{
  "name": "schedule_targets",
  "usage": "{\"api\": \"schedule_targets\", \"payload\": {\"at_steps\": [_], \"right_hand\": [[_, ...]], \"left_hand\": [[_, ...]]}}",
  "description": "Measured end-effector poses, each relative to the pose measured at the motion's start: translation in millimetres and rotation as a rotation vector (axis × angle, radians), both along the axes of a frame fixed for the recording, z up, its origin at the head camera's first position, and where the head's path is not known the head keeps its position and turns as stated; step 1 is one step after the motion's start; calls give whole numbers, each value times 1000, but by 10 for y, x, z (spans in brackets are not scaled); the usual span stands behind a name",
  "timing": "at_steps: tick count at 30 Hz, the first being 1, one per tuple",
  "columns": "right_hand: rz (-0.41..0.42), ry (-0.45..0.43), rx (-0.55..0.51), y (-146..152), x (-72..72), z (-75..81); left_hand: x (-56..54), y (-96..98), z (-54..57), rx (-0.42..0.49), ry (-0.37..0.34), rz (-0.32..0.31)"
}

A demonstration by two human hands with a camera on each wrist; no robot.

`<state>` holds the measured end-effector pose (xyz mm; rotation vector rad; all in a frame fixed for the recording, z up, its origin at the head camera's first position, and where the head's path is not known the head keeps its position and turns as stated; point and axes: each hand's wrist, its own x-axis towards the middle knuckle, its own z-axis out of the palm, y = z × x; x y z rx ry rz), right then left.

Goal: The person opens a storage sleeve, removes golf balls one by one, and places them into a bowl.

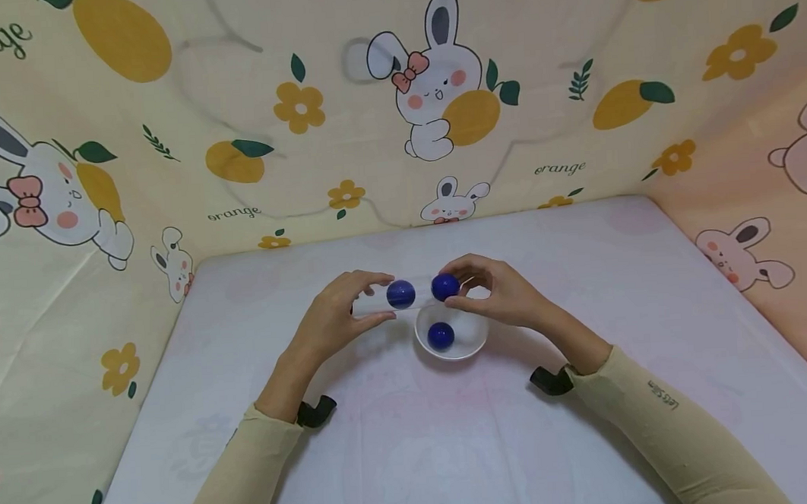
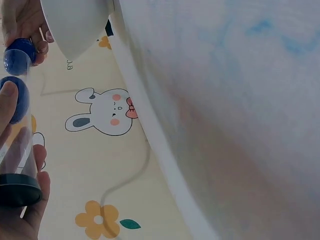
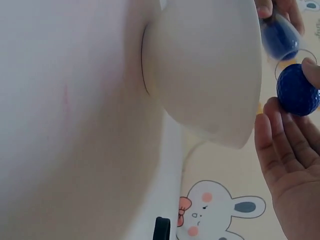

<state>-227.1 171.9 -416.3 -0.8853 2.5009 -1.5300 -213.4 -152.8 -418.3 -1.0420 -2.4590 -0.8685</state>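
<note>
My left hand (image 1: 328,317) grips a clear tube (image 1: 370,302) held sideways above the table. A dark cap (image 2: 20,190) closes the tube's left end, and one blue ball (image 1: 401,294) is inside it. At the open right end, my right hand (image 1: 504,292) pinches a second blue ball, a dimpled golf ball (image 3: 297,91), between thumb and fingers right at the rim. Just below and nearer to me stands a white bowl (image 1: 473,340) with another blue ball (image 1: 440,335) in it.
A pale cloth covers the table (image 1: 454,439). Behind and at the sides hangs a curtain (image 1: 337,27) printed with rabbits and oranges. A black wrist mount (image 1: 316,412) juts from the left sleeve, and a similar black mount (image 1: 551,381) from the right.
</note>
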Motion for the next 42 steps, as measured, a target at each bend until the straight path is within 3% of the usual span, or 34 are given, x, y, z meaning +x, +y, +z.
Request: {"api": "schedule_targets", "payload": {"at_steps": [12,26,42], "right_hand": [[-13,3,61,73,-65,-24],[19,24,218,152,-80,1],[111,111,290,197,-74,-53]], "left_hand": [[0,-7,2,-7,13,-7],[14,2,24,8,11,-6],[5,-1,20,10,12,-14]]}}
